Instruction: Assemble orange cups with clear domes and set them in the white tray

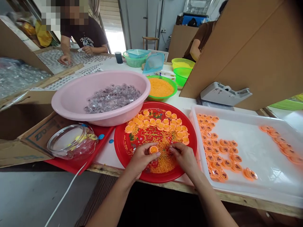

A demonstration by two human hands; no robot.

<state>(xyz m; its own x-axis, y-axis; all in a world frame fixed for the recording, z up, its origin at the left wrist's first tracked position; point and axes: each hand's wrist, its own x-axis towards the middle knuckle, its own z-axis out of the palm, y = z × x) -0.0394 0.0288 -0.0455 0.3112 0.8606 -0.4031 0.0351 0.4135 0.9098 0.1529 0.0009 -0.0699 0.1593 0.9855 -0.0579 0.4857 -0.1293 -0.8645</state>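
Note:
My left hand (142,157) holds a small orange plastic cup (153,150) between thumb and fingers, its round opening facing up. On the right, my right hand (183,156) has its thumb and fingertips pinched together over the orange beads (163,164); whatever is between them is too small to make out. Both hands are above a round red tray (119,148) with loose beads scattered over its patterned bottom. Several more orange cups (160,126) stand in a curved band along the tray's far side.
A pink basin (68,110) of clear domes stands behind the tray. At right, a white tray (255,138) holds rows of orange pieces. A green bowl (176,90) of orange beads, a tape dispenser (222,94), a glass jar (71,142) and an open carton (35,132) surround it. Two people sit opposite.

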